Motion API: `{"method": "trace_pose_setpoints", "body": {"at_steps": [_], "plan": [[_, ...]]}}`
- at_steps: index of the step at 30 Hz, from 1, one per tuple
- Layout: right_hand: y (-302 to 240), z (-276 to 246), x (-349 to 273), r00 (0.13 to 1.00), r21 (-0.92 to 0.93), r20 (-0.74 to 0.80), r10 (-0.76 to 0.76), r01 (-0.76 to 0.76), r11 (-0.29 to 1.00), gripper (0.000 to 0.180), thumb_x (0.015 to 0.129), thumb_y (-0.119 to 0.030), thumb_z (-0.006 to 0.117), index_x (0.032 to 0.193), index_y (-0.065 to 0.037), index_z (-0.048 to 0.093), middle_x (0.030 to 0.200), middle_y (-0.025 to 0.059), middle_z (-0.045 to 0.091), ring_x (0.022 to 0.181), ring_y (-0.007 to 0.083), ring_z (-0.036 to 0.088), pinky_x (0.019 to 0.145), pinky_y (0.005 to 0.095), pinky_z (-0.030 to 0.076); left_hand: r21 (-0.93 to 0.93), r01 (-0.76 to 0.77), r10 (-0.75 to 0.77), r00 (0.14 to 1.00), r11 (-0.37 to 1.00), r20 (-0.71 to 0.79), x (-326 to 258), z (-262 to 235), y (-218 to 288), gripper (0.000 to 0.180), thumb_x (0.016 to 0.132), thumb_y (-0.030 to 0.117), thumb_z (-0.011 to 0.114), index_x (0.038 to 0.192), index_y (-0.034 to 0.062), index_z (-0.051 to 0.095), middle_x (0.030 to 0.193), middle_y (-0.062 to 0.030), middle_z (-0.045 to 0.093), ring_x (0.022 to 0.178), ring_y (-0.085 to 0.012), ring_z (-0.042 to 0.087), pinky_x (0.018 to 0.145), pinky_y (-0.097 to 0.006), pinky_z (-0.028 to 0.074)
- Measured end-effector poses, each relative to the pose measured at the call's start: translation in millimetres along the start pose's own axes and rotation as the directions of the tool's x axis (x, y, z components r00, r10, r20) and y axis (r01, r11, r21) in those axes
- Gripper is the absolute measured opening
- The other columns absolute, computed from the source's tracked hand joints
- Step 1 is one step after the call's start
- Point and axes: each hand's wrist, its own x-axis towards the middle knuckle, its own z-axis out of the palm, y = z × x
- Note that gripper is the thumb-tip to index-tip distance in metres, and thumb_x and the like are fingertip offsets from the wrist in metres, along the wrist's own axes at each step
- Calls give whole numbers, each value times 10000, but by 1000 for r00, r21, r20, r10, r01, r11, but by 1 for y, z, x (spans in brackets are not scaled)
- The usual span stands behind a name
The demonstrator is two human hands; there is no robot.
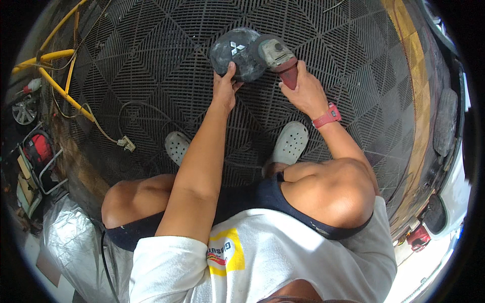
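Note:
My left hand [225, 92] grips the near edge of a dark, rounded cover [231, 56], thumb on top and fingers partly hidden beneath. The cover bears a silver three-diamond emblem and pale, scuffed or dusty patches. In my right hand [307, 96] is an angle grinder [277, 53] with a grey head and red body, fingers wrapped round the body. Its round head end overlaps the cover's right edge; whether the disc touches the surface, I cannot tell. A red watch [327, 115] is on my right wrist.
Dark slatted floor tiles [166, 91] lie under my grey clogs [293, 139], with a yellow strip [411, 55] on the right. To the left are a yellow metal frame [60, 56], a cable with a pale plug end [126, 144] and silvery sheeting [68, 237]. A white vehicle [457, 197] stands far right.

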Motion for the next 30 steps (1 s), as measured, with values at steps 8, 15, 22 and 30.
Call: {"method": "trace_pose_setpoints", "body": {"at_steps": [8,15,22,30], "plan": [[5,-5,-2,994,0,-25,103,-103,995,612,905,-316,784,1287,33,456,1013,354,724,979,557,704,855,606,557,0,6,-6,1000,1000,-3,-4,3,3,793,1036,443,761,1666,216,337,1554,-76,533,1347,-250,577,982,-372,533],[-6,1,-6,999,-21,30,44,-44,999,557,906,-300,761,1237,23,450,976,327,742,929,538,725,838,605,577,-35,-1,2,1000,999,23,-3,2,5,757,1031,443,763,1623,161,387,1530,-92,535,1292,-243,595,1004,-389,539],[-1,-4,-12,999,-24,-14,49,-49,998,569,903,-297,764,1253,24,450,967,318,740,924,534,726,838,608,579,-49,130,-132,990,990,-43,13,-16,22,794,1030,629,682,1518,20,533,1417,-118,609,1181,-255,654,942,-395,599],[-2,-9,-23,997,-71,71,39,-34,997,565,896,-279,760,1275,11,457,980,319,737,943,530,722,846,607,571,-41,121,-118,991,992,63,20,-25,22,692,1084,590,617,1474,21,574,1338,-114,670,1095,-217,691,863,-370,626]]}}
